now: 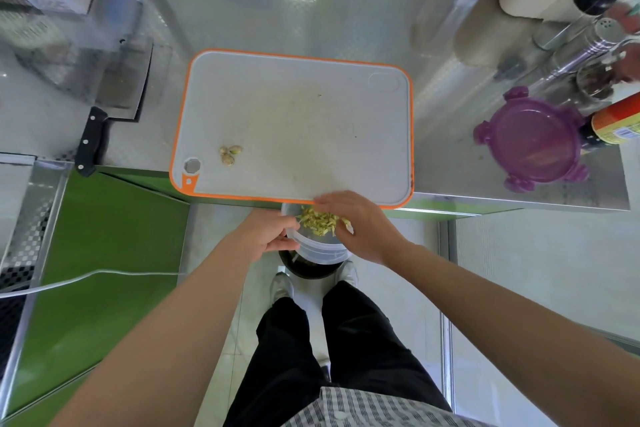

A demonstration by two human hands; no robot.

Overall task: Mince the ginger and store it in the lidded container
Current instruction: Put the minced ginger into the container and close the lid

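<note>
My left hand (268,236) grips the rim of a clear round container (317,250), held just below the front edge of the cutting board (298,121). Minced ginger (318,220) lies in the container's mouth. My right hand (360,222) sits at the board's front edge above the container, fingers lightly curled over the ginger and touching it. A few ginger scraps (230,153) remain at the board's front left. The purple lid (533,146) lies on the counter to the right. The cleaver (110,94) lies on the counter to the left.
Bottles and shakers (602,28) crowd the back right corner, beside a red-labelled bottle (620,121). A dark bin (308,269) stands on the floor under the container, by my feet. A white cable (104,276) runs across the green cabinet front at the left.
</note>
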